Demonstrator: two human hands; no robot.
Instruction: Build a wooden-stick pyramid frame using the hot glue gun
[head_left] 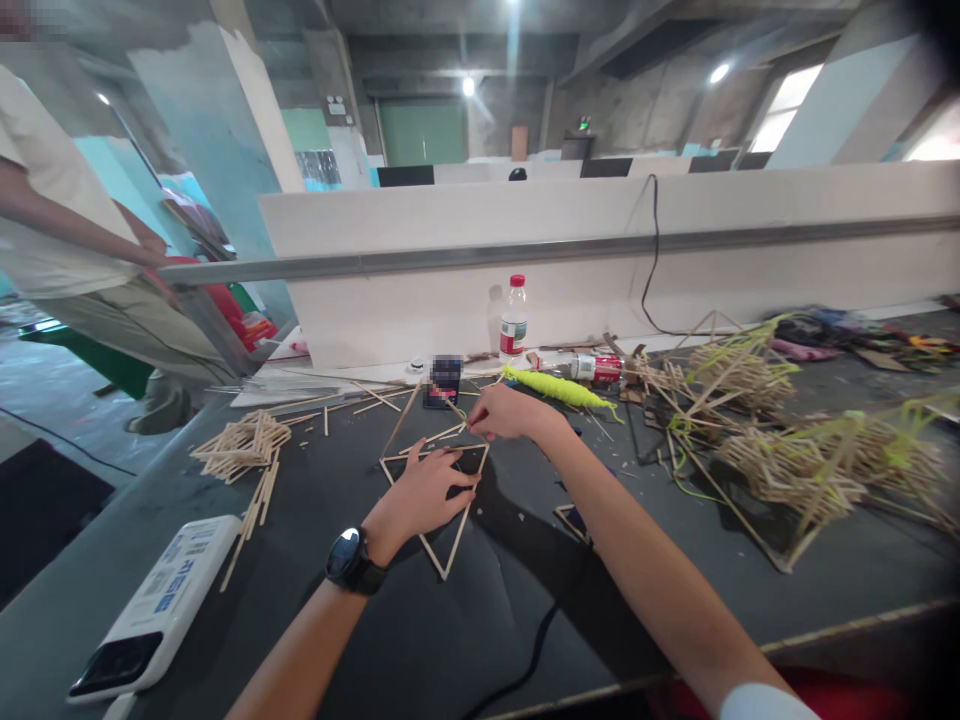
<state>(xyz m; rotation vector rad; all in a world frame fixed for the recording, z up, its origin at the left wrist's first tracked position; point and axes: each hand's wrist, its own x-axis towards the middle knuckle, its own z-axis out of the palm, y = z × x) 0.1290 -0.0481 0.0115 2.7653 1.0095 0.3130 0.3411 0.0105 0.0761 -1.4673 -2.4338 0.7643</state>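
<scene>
A frame of thin wooden sticks [435, 500], glued into triangles, lies on the dark table in front of me. My left hand [424, 492], with a black watch on the wrist, rests flat on the frame with fingers spread, pressing it down. My right hand [504, 412] is just beyond it, fingers pinched on the end of a stick at the frame's far corner.
A loose pile of sticks [240, 445] lies to the left, a white phone [154, 605] near the front left edge. Finished stick structures with yellow-green cord [780, 440] crowd the right. A water bottle [514, 318], a tipped bottle [585, 367] and a yellow-green bundle [555, 387] lie behind. A person [67, 230] stands at far left.
</scene>
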